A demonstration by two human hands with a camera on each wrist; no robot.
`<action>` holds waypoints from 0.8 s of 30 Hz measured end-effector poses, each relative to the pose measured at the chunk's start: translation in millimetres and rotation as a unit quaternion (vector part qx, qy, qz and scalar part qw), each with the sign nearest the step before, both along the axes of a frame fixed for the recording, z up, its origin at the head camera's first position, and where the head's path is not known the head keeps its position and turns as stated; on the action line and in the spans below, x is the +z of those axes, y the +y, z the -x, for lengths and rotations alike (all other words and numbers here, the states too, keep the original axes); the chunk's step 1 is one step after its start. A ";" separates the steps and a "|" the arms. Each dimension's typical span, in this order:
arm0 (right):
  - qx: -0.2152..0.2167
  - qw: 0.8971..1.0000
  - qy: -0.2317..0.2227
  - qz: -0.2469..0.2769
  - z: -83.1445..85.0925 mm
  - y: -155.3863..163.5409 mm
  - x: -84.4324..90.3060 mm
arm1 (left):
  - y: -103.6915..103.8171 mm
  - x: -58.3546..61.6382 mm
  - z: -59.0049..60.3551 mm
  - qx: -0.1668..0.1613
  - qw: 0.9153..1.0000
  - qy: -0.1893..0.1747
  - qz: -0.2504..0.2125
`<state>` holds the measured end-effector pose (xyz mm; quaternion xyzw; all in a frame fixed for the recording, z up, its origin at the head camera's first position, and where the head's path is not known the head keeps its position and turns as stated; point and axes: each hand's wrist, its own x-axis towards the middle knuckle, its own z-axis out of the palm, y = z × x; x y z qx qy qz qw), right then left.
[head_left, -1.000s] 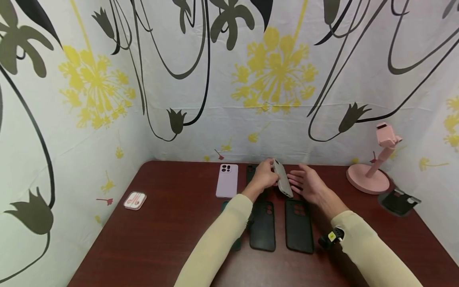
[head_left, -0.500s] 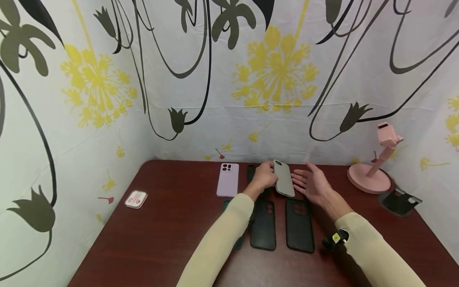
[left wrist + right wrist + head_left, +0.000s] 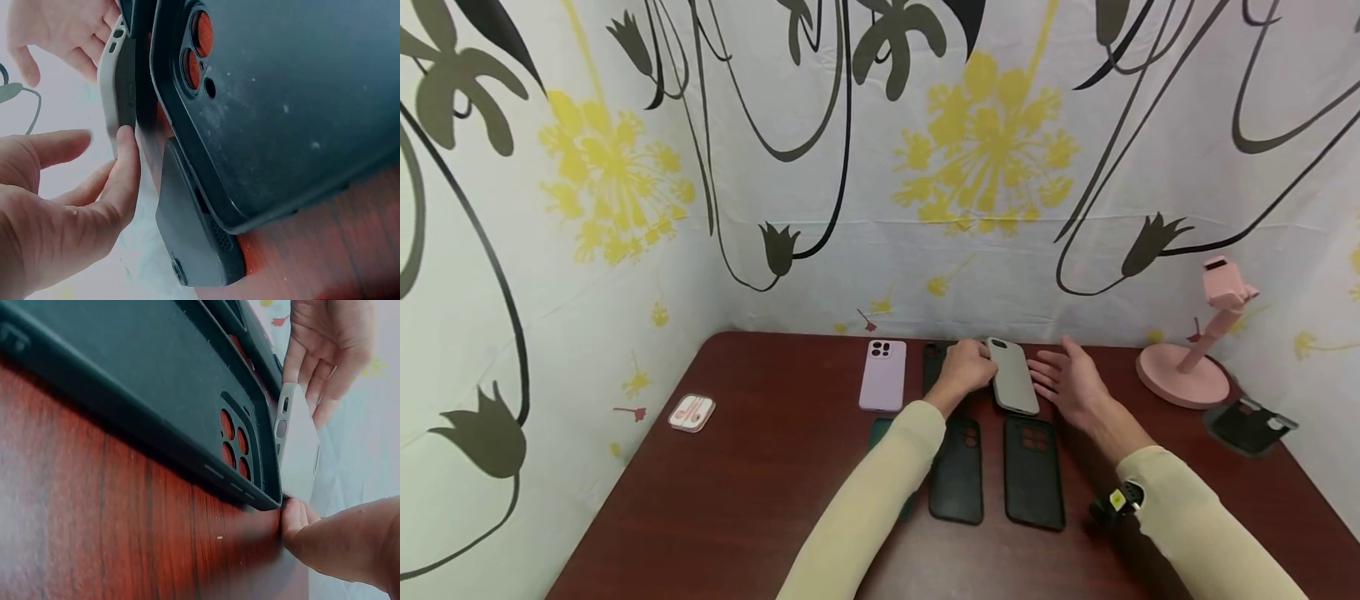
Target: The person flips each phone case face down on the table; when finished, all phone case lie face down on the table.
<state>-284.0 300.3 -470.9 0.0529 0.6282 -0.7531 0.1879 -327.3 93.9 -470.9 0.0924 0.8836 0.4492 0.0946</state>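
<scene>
A grey phone case (image 3: 1015, 387) lies nearly flat at the far middle of the dark red table (image 3: 760, 467). My left hand (image 3: 967, 369) holds its left edge; in the left wrist view the thumb (image 3: 125, 162) presses the grey case (image 3: 115, 94) from the side. My right hand (image 3: 1070, 383) hovers just right of the case with its fingers straight and holds nothing. In the right wrist view the grey case (image 3: 299, 450) stands behind a dark case (image 3: 137, 387), with the left hand's fingers (image 3: 315, 375) on its far edge.
Two black cases (image 3: 957, 471) (image 3: 1034, 472) lie side by side near my forearms. A lilac case (image 3: 883, 377) and another black case (image 3: 933, 362) lie to the left. An earphone box (image 3: 692, 412) sits far left; a pink stand (image 3: 1187, 367) and a black holder (image 3: 1247, 425) sit right.
The grey case was tilted up on edge between my hands; now it lies nearly flat. My right hand has drawn slightly away to the right.
</scene>
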 end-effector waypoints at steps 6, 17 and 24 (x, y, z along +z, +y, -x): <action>-0.002 1.000 0.018 -0.023 -7.3 11.6 -3.1 | 11.4 7.0 -10.7 0.010 0.996 -0.085 0.006; -0.009 0.996 0.034 -0.082 -10.1 18.3 -5.3 | 15.1 3.3 -17.1 -0.007 0.995 -0.103 -0.010; -0.001 0.992 0.056 -0.111 -4.0 8.4 -4.2 | 1.9 9.7 -12.1 -0.051 0.996 -0.039 0.057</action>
